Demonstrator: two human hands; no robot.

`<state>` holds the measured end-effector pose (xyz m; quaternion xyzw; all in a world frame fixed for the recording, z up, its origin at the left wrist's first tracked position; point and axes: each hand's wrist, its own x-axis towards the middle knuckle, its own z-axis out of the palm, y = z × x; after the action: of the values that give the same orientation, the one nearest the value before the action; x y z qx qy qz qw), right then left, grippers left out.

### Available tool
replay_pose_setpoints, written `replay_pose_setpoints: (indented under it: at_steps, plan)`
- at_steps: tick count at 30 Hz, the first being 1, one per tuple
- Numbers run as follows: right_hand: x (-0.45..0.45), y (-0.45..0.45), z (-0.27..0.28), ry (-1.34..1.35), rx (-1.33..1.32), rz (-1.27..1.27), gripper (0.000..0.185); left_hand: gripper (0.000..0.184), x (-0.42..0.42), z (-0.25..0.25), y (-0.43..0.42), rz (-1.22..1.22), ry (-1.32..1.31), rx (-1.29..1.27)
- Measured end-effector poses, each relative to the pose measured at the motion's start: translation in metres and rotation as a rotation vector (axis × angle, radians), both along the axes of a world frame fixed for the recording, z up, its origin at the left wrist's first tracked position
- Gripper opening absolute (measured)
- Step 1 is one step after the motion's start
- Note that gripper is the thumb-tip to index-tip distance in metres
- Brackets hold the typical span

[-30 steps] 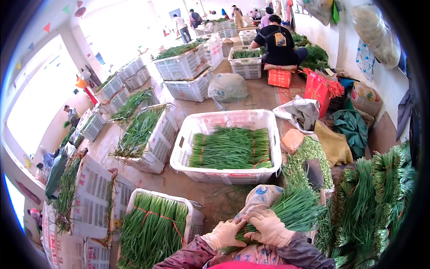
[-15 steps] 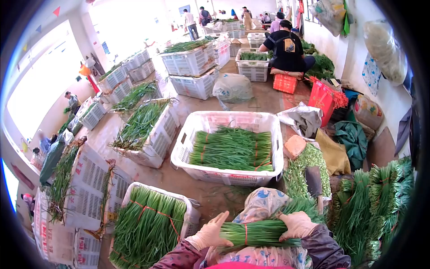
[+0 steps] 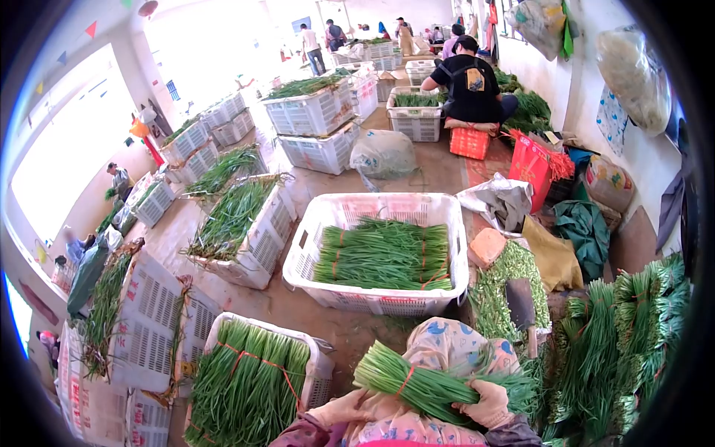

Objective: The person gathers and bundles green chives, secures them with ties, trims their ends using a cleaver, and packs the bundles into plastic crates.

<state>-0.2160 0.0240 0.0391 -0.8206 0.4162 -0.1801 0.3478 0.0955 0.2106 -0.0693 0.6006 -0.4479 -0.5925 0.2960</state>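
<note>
A bundle of green garlic chives (image 3: pixel 417 384), bound with a red band, lies slantwise over my lap, its pale cut ends toward the upper left. My right hand (image 3: pixel 485 404), in a pale glove, is closed around its leafy part. Lower down on the left, my gloved left hand (image 3: pixel 341 410) is open beside the bundle, fingers pointing right and no grip on it. Patterned cloth (image 3: pixel 454 346) covers my knees under the chives.
Ahead stands a white crate (image 3: pixel 376 299) of banded chives; another filled crate (image 3: pixel 316 350) is at my left. A cleaver (image 3: pixel 521 305) rests on chopped stems (image 3: pixel 500 287) at right, beside stacked bundles (image 3: pixel 633 328). A co-worker (image 3: pixel 473 82) sits farther back.
The bundle has turned from level to slanted, its cut ends rising at the left. My left hand has come off it and dropped lower left; my right hand still grips it, slightly lower.
</note>
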Motion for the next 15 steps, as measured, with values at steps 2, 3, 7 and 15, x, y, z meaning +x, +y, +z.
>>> replay_pose_setpoints:
  at_steps: [2, 3, 7, 15]
  plan:
    - [0.013, -0.003, 0.01, -0.008, -0.023, 0.002, 0.044, 0.088, -0.009, 0.027, -0.031, 0.023, -0.059, -0.264]
    - [0.019, -0.006, 0.017, -0.026, -0.118, 0.035, 0.044, 0.097, -0.011, 0.045, -0.048, 0.066, 0.075, -0.212]
    - [0.044, -0.016, 0.041, -0.056, -0.397, 0.106, 0.044, 0.101, -0.03, 0.068, -0.089, 0.469, 0.679, -0.383]
    - [0.096, -0.01, 0.087, 0.069, -0.65, 0.273, 0.063, 0.067, -0.054, 0.116, -0.138, 0.898, 0.981, -0.591]
